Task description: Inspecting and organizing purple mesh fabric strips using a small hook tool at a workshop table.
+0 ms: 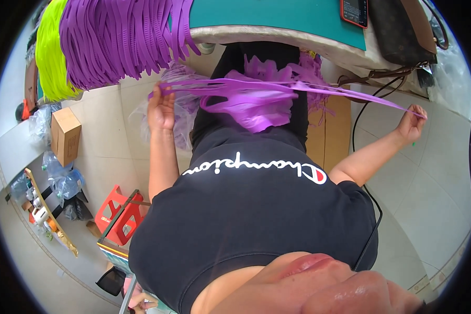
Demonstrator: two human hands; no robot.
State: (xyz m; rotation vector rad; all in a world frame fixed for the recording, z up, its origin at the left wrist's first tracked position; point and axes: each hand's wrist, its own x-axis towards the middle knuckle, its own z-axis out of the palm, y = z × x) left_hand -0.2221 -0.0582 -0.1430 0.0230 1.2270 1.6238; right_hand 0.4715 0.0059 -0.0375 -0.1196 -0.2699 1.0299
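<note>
Long purple rubbery strips (345, 92) stretch nearly level across my lap between my two hands. My left hand (162, 108) grips one end, its fingers curled around the strips. Far out to the right, my right hand (413, 123) is closed on the other, narrower end. A small green bit shows just below the right hand. On my thighs, under the stretched strips, lies a loose purple heap (259, 107), partly smeared by motion. More shredded purple pieces (311, 78) sit to its right.
Ahead, many purple strips (115, 39) and yellow-green strips (52, 52) hang over the table edge. The green mat (277, 18) bears a phone (354, 13); a brown bag (405, 34) is beside it. A cable (355, 131) runs down my right. Left: a cardboard box (65, 136) and red stool (121, 214).
</note>
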